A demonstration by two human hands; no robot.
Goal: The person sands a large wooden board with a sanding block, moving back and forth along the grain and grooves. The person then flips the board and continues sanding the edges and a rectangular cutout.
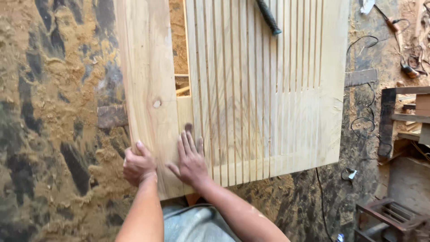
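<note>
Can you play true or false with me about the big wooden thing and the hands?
1. The left hand grips the edge of the wooden door panel. True.
2. The right hand is held in the air above the wood. False: it lies flat on the panel, fingers spread.
3. The panel has long narrow grooves cut into it. True.
4. The floor is swept clean. False: sawdust covers it.
5. A dark tool handle lies on the panel's far end. True.
</note>
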